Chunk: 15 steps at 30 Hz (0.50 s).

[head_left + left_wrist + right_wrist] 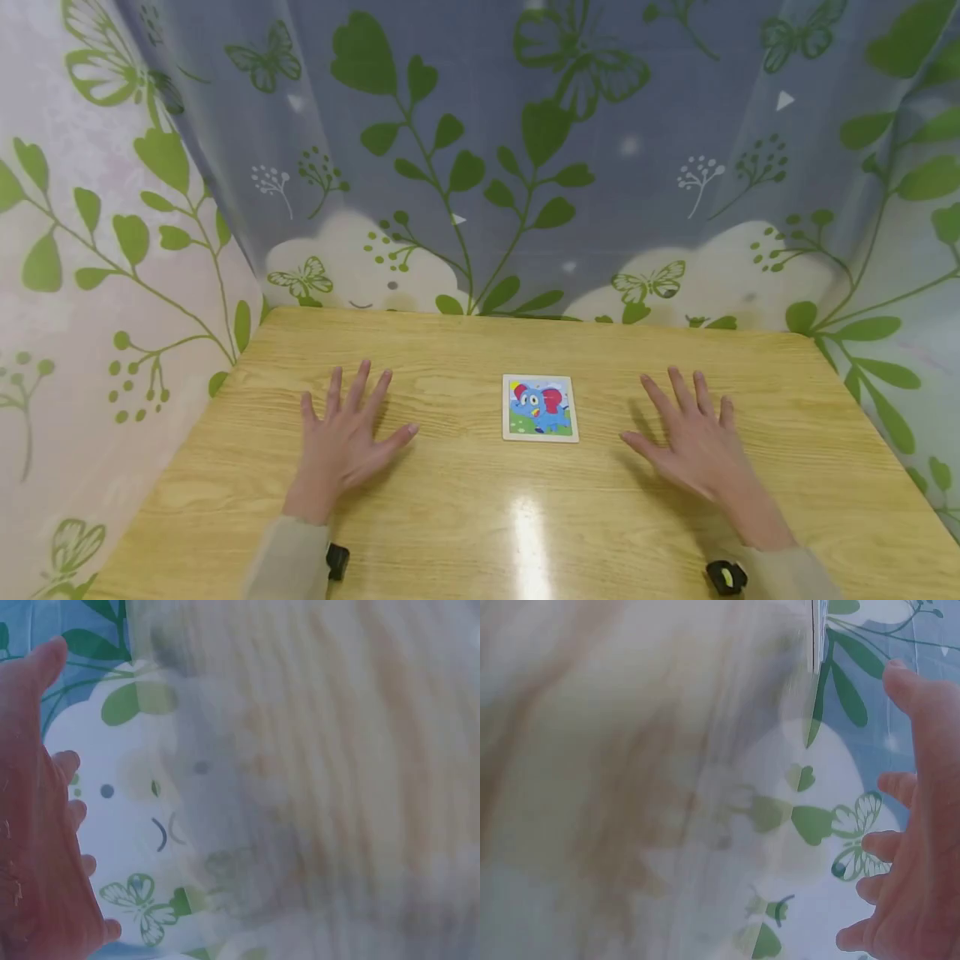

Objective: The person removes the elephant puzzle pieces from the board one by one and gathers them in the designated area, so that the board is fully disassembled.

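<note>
A square picture puzzle (540, 408) with a blue elephant and a pale border lies flat on the wooden table (465, 517), between the two hands. To its left, the left hand (351, 437) is spread with straight fingers and holds nothing. On the other side the right hand (693, 437) is spread too, palm toward the table, with nothing in it. Both hands are apart from the puzzle. The left wrist view shows the left hand (45, 817) at its left edge; in the right wrist view the right hand (915, 832) is at the right edge.
A blue curtain (480, 167) with green leaves and butterflies hangs behind the table's far edge. Similar pale fabric (97, 250) stands along the left and right sides. Black wrist straps (337, 562) show at the sleeves, and light glares on the table's front.
</note>
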Each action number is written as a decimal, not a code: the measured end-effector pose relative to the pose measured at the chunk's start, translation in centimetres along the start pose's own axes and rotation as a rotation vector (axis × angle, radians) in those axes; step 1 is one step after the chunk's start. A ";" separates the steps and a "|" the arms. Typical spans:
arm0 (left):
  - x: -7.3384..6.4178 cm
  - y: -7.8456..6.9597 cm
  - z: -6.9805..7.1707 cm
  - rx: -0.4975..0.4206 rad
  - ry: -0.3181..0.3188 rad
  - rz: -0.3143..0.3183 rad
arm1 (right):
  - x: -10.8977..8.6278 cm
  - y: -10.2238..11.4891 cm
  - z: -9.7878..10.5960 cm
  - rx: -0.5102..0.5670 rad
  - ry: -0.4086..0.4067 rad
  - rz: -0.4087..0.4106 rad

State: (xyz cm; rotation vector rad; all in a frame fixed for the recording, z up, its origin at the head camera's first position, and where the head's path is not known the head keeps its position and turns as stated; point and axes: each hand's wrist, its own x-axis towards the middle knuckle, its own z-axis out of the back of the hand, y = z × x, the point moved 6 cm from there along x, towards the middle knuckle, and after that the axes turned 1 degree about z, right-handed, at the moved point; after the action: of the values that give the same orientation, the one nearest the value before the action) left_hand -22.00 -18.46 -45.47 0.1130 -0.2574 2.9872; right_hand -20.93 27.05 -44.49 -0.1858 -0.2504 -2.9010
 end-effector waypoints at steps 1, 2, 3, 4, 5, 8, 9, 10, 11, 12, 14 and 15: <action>0.1 -0.2 0.0 -0.016 -0.002 -0.007 | 0.2 0.2 0.0 0.004 0.007 0.001; 0.3 -0.4 0.1 -0.029 -0.005 -0.015 | 0.4 0.3 -0.1 0.011 0.015 0.003; 0.4 -0.6 0.1 -0.037 -0.008 -0.024 | 0.6 0.5 -0.1 0.019 0.023 0.004; 0.6 -0.8 0.1 -0.049 -0.010 -0.033 | 0.8 0.7 -0.2 0.023 0.030 0.006; 0.7 -1.1 0.1 -0.057 -0.012 -0.045 | 1.0 0.9 -0.3 0.026 0.035 0.010; 1.1 -1.8 0.0 -0.100 -0.017 -0.086 | 1.6 1.4 -0.6 0.044 0.046 0.023; 1.3 -2.1 -0.1 -0.119 -0.016 -0.101 | 1.8 1.6 -0.7 0.049 0.050 0.027; 1.4 -2.4 -0.1 -0.141 -0.014 -0.115 | 2.0 1.8 -0.9 0.055 0.054 0.030; 1.5 -2.7 -0.2 -0.164 -0.012 -0.127 | 2.1 1.9 -1.0 0.062 0.056 0.036; 1.7 -2.9 -0.3 -0.183 -0.014 -0.139 | 2.3 2.1 -1.1 0.071 0.059 0.041; 1.9 -3.6 -0.4 -0.217 -0.023 -0.165 | 2.7 2.5 -1.3 0.085 0.068 0.051; 2.1 -3.9 -0.4 -0.229 -0.023 -0.175 | 2.8 2.7 -1.4 0.094 0.073 0.056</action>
State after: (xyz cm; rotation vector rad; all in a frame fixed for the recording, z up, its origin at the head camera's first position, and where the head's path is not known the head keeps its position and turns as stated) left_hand -23.53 -14.35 -45.07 0.1364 -0.5593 2.7615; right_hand -23.20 23.65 -45.03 -0.0704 -0.3624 -2.8262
